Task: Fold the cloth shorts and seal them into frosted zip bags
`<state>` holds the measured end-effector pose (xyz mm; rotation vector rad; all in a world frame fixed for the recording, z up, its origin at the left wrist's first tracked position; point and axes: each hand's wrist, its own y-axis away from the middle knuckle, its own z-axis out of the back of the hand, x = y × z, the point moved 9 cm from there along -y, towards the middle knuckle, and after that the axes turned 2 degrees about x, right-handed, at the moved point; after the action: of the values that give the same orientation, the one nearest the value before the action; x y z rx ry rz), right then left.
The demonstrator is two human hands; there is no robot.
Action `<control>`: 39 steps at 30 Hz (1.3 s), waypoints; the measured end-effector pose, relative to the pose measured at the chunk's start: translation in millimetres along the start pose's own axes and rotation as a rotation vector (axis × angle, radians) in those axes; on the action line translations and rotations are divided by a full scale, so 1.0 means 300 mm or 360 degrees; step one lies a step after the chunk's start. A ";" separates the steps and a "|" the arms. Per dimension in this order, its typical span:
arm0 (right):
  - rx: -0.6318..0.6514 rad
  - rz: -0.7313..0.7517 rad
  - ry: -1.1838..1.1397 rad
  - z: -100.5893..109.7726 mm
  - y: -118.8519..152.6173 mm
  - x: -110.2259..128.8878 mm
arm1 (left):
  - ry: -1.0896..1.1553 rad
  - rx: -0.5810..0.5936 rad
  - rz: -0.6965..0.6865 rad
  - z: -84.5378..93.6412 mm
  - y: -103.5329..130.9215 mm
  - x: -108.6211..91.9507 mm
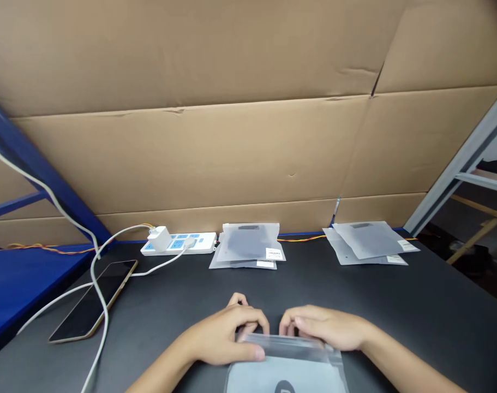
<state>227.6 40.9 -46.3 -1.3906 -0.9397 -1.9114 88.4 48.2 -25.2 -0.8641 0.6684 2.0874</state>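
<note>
A translucent zip bag [287,368] with a pale content and a dark round mark lies at the bottom centre, cut off by the frame's lower edge. My left hand [227,333] grips its top left corner, the thumb lying over the front and the fingers curled behind. At the bag's top right edge is my right hand [328,326], its fingers bent together behind the clear strip and partly hidden by it.
Frosted bags with white labels lie at the back centre [250,243] and back right [369,243]. A white power strip [201,243] with a plugged-in adapter [160,238] stands back left. A phone [96,300] lies left, crossed by white cables [101,292]. Cardboard [232,158] walls the back.
</note>
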 end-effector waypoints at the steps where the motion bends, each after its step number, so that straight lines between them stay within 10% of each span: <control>1: -0.0019 -0.0002 -0.0012 0.005 0.002 0.003 | 0.0002 -0.0037 0.0029 0.009 0.002 0.007; 7: 0.0446 -0.0044 -0.0044 -0.072 0.029 -0.007 | 0.0094 0.0314 -0.0164 -0.059 0.001 -0.042; 12: 0.0062 0.0068 0.0082 -0.002 0.002 0.023 | 0.0082 0.0192 -0.0011 -0.030 -0.002 -0.014; 17: 0.0249 -0.0090 -0.0026 -0.055 -0.005 -0.016 | 0.0094 0.0332 -0.0059 -0.064 0.010 -0.037; 33: -0.0232 0.0175 0.0127 0.013 -0.025 0.039 | 0.0298 0.0057 -0.0217 -0.003 -0.013 -0.082; 39: -0.0754 0.0130 -0.0122 0.157 0.005 -0.009 | 0.0349 -0.0164 0.0035 0.045 -0.010 0.015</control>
<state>255.1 78.6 -38.9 -1.7464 -0.4641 -2.1147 83.9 61.3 -20.7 -1.1609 0.6913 2.0798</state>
